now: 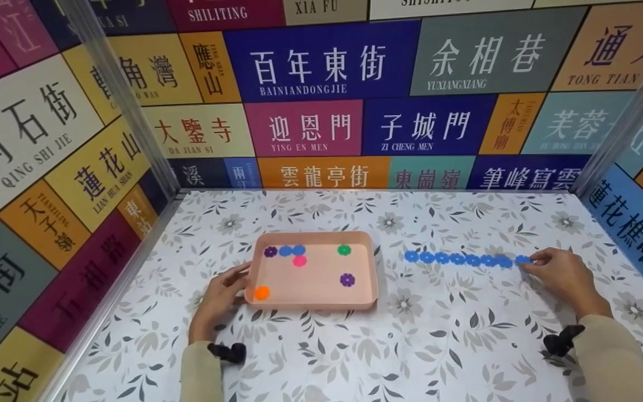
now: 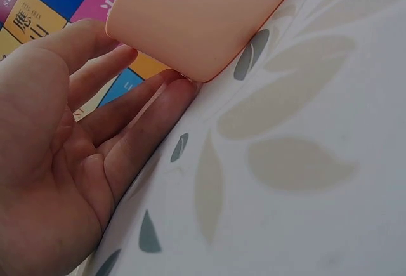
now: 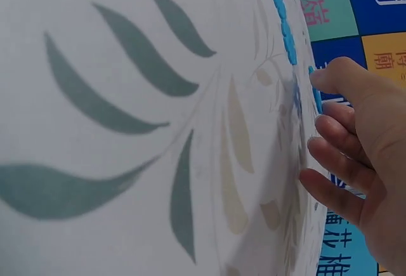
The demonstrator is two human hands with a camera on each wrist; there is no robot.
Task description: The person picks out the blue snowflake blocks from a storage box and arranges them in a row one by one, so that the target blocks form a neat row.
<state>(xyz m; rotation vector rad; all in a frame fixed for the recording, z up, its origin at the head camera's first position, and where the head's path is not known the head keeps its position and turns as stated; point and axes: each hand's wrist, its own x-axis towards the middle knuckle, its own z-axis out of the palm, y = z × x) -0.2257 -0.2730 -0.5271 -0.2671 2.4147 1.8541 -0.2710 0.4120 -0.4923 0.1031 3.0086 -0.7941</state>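
Observation:
On the table lies a shallow pink tray holding a few flower-shaped plastic discs. My left hand rests at its left side, with fingertips against the tray wall and low corner. To the right, a row of blue flower-shaped discs runs across the table. At the row's right end my right hand pinches one blue disc between thumb and index finger, just above the table and a small gap from the last disc. Its other fingers are loosely bent.
Inside the tray are purple discs, two blue discs, a pink disc, a green disc and an orange disc. A floral cloth covers the table. Walls with coloured sign panels stand behind and beside it.

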